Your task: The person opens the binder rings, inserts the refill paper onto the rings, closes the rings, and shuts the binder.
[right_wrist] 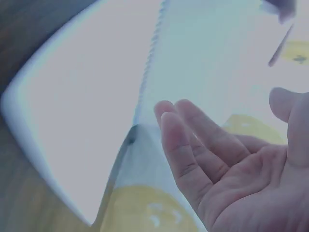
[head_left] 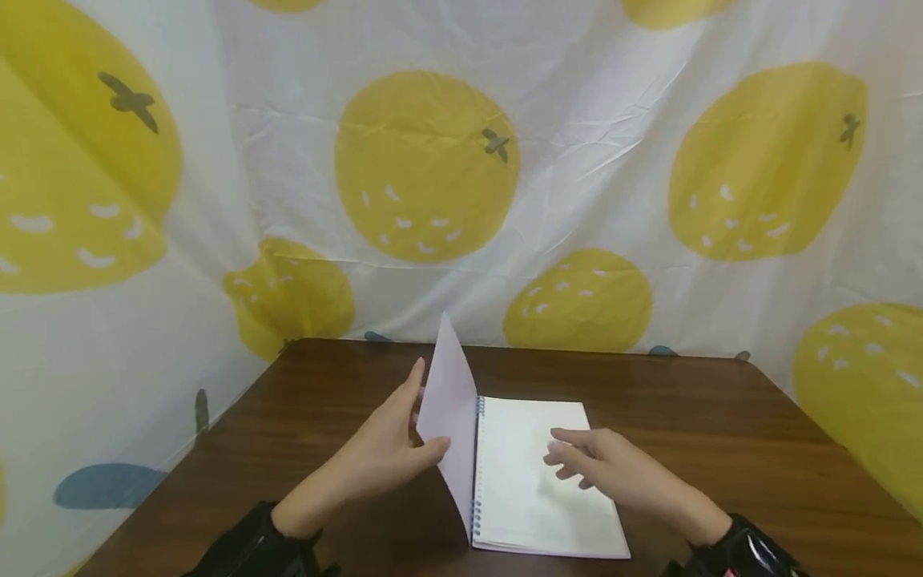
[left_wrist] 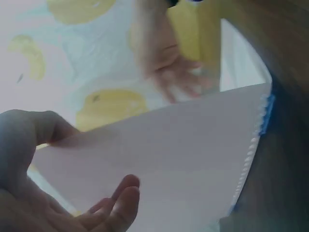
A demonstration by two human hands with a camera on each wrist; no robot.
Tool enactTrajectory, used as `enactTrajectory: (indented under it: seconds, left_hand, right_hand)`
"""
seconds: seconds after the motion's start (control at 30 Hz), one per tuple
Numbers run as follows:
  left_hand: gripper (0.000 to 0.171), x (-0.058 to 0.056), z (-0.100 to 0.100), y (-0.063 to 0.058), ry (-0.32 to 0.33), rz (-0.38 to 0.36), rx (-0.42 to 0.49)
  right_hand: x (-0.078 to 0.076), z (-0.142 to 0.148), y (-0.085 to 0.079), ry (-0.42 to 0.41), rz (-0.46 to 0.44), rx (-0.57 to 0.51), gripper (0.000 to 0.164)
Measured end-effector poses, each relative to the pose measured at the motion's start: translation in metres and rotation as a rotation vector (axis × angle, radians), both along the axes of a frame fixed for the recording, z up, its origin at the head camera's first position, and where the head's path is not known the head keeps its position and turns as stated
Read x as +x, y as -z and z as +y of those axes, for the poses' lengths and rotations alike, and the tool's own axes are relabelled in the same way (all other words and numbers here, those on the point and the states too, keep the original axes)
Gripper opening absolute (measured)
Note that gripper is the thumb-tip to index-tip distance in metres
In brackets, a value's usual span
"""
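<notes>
A spiral notebook [head_left: 544, 473] lies open on the table, a blank white page facing up. Its pale cover [head_left: 449, 409] stands raised along the coil on the left. My left hand [head_left: 392, 441] is at the cover's outer edge, thumb on the inner side and fingers behind it, widely spread. In the left wrist view, the fingertips [left_wrist: 128, 193] show against the cover's outer face, and the thumb's tip is hidden past the edge. Over the white page hovers my right hand [head_left: 606, 465], fingers loosely bent, nothing in it; its palm shows in the right wrist view.
The dark brown wooden table [head_left: 721, 449] extends around the notebook. Behind it and along both sides hangs a white cloth [head_left: 577, 104] printed with large yellow fruit. Dark sleeves [head_left: 248, 549] cover both wrists.
</notes>
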State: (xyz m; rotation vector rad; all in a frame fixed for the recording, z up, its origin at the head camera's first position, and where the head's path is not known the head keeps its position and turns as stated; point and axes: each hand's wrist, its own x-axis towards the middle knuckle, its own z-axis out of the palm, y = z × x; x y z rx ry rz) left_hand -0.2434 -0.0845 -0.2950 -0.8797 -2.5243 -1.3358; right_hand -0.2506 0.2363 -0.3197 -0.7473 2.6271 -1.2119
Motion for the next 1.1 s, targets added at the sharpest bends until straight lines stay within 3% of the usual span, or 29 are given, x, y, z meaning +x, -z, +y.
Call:
enactTrajectory:
  seconds: [0.1,0.2,0.33,0.47,0.6,0.83,0.97,1.1]
  left_hand:
    - [0.093,0.000,0.014,0.004,-0.029,0.086,-0.049]
    - [0.086,0.000,0.028,0.007,-0.003,0.153,-0.079]
    - [0.088,0.003,0.045,0.010,0.043,0.143,-0.112]
    - [0.086,0.008,0.059,0.015,0.043,0.134,-0.130]
    - [0.085,0.011,0.075,0.019,0.044,0.154,-0.173]
    - [0.087,0.013,0.095,0.028,0.074,0.270,-0.281]
    - [0.095,0.004,0.089,0.037,0.111,0.261,-0.354]
    - [0.099,-0.013,0.072,0.049,0.128,0.177,-0.481]
  right_hand:
    - [0.000,-0.013,-0.011,-0.007,-0.062,-0.120,0.059]
    - [0.000,-0.024,-0.020,0.002,-0.103,-0.227,0.058]
    - [0.000,-0.030,-0.027,-0.008,-0.143,-0.331,0.058]
    - [0.001,-0.031,-0.030,-0.016,-0.209,-0.405,0.064]
    - [0.004,-0.028,-0.032,0.046,-0.256,-0.452,0.070]
    - [0.009,-0.019,-0.030,0.201,-0.230,-0.428,0.060]
    - [0.007,-0.013,-0.024,0.262,-0.180,-0.360,0.044]
    - [0.005,-0.002,-0.015,0.361,-0.140,-0.263,0.032]
